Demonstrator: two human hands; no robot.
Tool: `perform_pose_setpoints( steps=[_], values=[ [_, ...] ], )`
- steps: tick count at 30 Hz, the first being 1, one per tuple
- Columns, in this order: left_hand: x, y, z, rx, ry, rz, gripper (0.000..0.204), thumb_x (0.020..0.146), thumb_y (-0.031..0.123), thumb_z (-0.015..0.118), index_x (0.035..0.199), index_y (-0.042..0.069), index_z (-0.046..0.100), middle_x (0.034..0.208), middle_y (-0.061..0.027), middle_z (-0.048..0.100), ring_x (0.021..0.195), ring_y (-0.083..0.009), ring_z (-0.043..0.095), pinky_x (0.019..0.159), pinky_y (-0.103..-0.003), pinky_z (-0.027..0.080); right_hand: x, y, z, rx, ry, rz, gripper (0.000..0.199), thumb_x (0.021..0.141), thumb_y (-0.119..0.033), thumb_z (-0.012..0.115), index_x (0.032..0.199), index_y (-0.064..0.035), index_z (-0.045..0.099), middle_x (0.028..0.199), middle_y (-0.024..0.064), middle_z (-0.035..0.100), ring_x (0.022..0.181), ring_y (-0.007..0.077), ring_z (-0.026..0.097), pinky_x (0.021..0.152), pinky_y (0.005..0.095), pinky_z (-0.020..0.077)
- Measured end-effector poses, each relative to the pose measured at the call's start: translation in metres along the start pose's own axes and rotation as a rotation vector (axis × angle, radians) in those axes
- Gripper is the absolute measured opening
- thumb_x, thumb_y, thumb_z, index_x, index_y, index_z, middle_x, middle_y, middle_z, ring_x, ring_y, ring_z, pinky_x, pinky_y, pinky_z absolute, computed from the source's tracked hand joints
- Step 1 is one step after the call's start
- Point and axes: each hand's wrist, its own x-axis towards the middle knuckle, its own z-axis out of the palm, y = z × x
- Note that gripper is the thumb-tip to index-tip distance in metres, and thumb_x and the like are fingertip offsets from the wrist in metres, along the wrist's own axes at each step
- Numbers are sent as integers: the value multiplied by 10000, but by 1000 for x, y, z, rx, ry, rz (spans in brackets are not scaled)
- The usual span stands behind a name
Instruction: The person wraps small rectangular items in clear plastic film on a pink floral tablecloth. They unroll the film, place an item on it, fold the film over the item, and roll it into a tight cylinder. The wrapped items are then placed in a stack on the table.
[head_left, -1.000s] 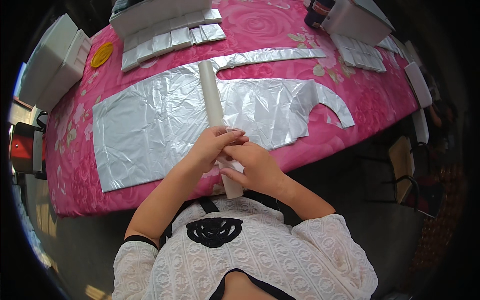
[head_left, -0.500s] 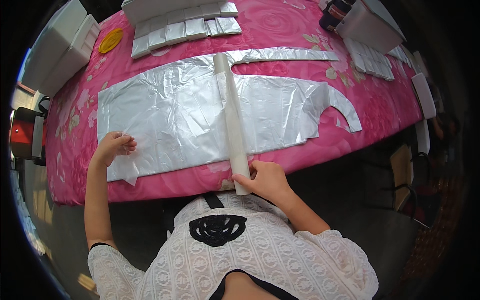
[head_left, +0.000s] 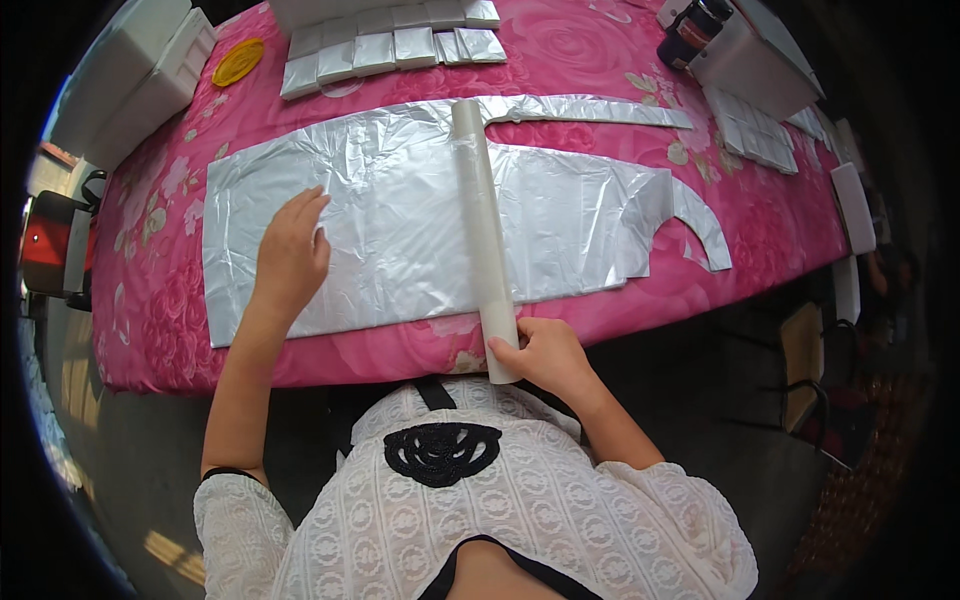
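Note:
A stack of thin, shiny, whitish plastic aprons lies flat, with its curved neck cutout on the right and a long strip along the far side. Across it rests a long pale tube, its near end jutting past the table edge. My right hand is closed around that near end, thumb on top. Above the left part of the aprons is my left hand, fingers stretched out and thumb apart, with nothing visible in it.
A pink floral cloth covers the table. Folded plastic packets stand in rows at the back, and more packets lie right. White boxes, a yellow coil and a dark bottle are around. A chair stands right.
My left hand has let go of the clear film it pinched at the near left corner and moved right and farther over the aprons. My right hand keeps hold of the tube.

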Motion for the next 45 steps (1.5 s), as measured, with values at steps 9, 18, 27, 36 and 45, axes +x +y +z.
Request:
perform_pose_setpoints(
  steps=[9, 18, 27, 36, 45],
  values=[
    [20, 77, 118, -138, -132, 107, 568, 803, 147, 449, 1301, -84, 303, 1372, -232, 297, 1293, -338, 269, 1071, -431, 195, 1, 7, 1, 8, -20, -10, 439, 717, -386, 636, 749, 52, 626, 639, 172, 603, 565, 253, 600, 538, 342, 457],
    [19, 79, 117, 42, -231, 105, 605, 824, 211, 358, 1331, -97, 241, 1403, -227, 246, 1329, -314, 205, 1094, -402, 127, 80, -23, -37, -60, -70, -121, 580, 781, -501, 586, 715, 73, 628, 578, 141, 598, 536, 214, 614, 526, 302, 480],
    [23, 78, 120, 27, -271, 106, 582, 845, 203, 354, 1345, -69, 236, 1409, -237, 222, 1331, -343, 178, 1089, -426, 140, 226, -47, -56, 531, 15, 25, 565, 825, -468, 542, 817, 93, 603, 756, 170, 619, 657, 226, 633, 586, 305, 511],
    [25, 79, 116, 43, -288, 108, 589, 837, 203, 354, 1344, -74, 239, 1412, -225, 228, 1332, -328, 187, 1092, -410, 137, 279, -30, -62, 1822, 36, 108, 274, 843, -174, 526, 1037, 10, 464, 1017, 139, 538, 904, 244, 549, 765, 388, 478],
    [25, 80, 115, 50, -276, 123, 588, 832, 196, 348, 1336, -89, 245, 1415, -217, 231, 1337, -299, 193, 1094, -394, 137, 290, 100, -243, 2137, 364, -341, 281, 822, -155, 379, 985, 10, 539, 957, 151, 604, 926, 291, 571, 828, 414, 453]
  ],
)
